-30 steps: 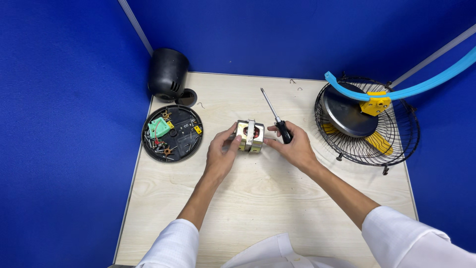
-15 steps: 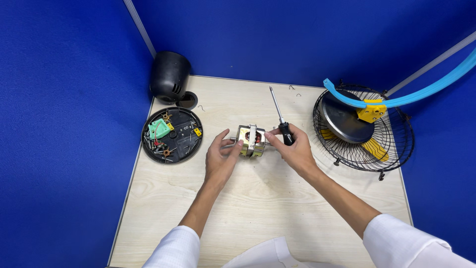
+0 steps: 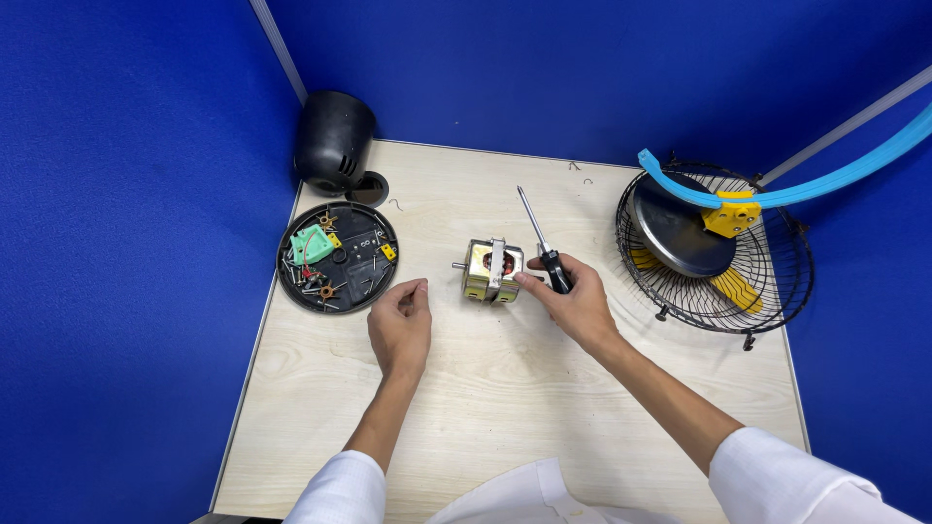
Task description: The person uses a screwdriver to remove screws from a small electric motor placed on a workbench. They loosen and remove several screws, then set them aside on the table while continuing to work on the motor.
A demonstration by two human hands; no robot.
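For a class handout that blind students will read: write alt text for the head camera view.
A person's right hand holds a black-handled screwdriver and touches a small electric motor on a light wooden table. The left hand, fingers curled, rests beside a round black base full of small parts. A black housing and wire fan guard sit behind.

motor point(image 3: 492, 271) between tray point(image 3: 337, 257) left, grille point(image 3: 715, 254) right

- motor point(image 3: 492, 271): small boxy thing, brass-yellow metal stack with a silvery band over the top and reddish windings peeking through. It sits on the table with a short shaft poking out its left side. Right hand's fingertips touch its right edge.
- screwdriver point(image 3: 542, 242): black handle tucked in the right hand, thin metal shaft angled up and away, just beside the motor.
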